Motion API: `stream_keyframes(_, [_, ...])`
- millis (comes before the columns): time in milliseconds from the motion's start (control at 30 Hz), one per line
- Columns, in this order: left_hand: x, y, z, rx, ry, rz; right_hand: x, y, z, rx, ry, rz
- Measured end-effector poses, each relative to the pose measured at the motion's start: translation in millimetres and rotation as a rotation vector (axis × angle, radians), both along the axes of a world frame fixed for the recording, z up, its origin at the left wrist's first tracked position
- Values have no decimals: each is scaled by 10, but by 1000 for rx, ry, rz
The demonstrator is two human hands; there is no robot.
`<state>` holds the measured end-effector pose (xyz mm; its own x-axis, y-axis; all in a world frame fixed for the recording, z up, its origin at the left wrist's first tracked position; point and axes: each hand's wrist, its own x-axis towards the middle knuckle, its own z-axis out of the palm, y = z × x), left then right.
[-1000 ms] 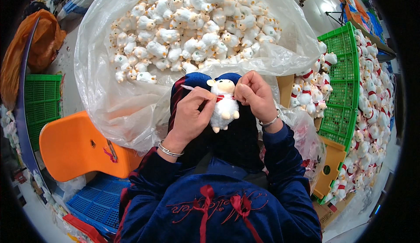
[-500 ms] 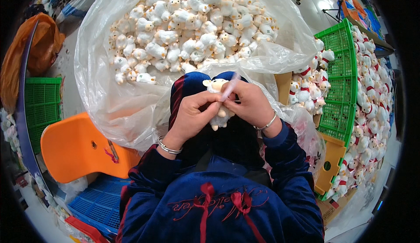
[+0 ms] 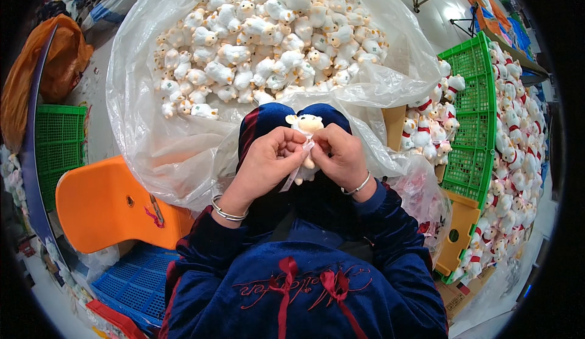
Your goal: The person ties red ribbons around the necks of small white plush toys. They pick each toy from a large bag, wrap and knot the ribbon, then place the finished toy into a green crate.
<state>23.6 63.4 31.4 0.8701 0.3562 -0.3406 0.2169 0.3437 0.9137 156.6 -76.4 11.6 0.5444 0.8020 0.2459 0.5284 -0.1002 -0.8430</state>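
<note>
1. The plush toy point(image 3: 306, 123), white and pale-faced, sits upright at the person's lap, between the two hands; its head shows just beyond the fingertips, its face turned up toward the camera.
2. The left hand point(image 3: 265, 162) is at the toy's left side, thumb and forefinger pinched together on a pale pink ribbon point(image 3: 308, 146) at the toy's neck; its other fingers are curled in.
3. The right hand point(image 3: 342, 156) mirrors it from the other side, its thumb and bent forefinger also closed on the ribbon, close to the left fingertips.
4. Both hands cover the toy's flanks from view; a small cream limb shows below the fingertips and a foot lower down, between the hands. Whether either palm presses on the body cannot be told.
5. One loose ribbon end hangs slantwise below the left thumb, near the foot.
6. Beyond the knees, well apart from the hands, a wide clear plastic bag point(image 3: 159, 156) lies spread under a heap of similar toys point(image 3: 244, 52).
7. To the right stands a green crate point(image 3: 469, 119), with toys wearing red ribbons point(image 3: 517, 156) massed on its far side.
8. To the left is an orange chair point(image 3: 91, 205).
</note>
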Motion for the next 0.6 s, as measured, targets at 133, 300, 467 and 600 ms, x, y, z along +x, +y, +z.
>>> stream_keyframes(133, [-18,38,83,103,147,-94,-47,-40,25,-84,139,-45])
stream_keyframes(300, [36,-20,-4,538,-167,-19,-52,-34,-4,-7,103,-43])
stream_keyframes(467, [84,-29,-98,563,-192,47,8,-39,32,-17,153,15])
stream_keyframes(600, [108,-43,-139,610,-201,58,85,-85,134,-95,304,64])
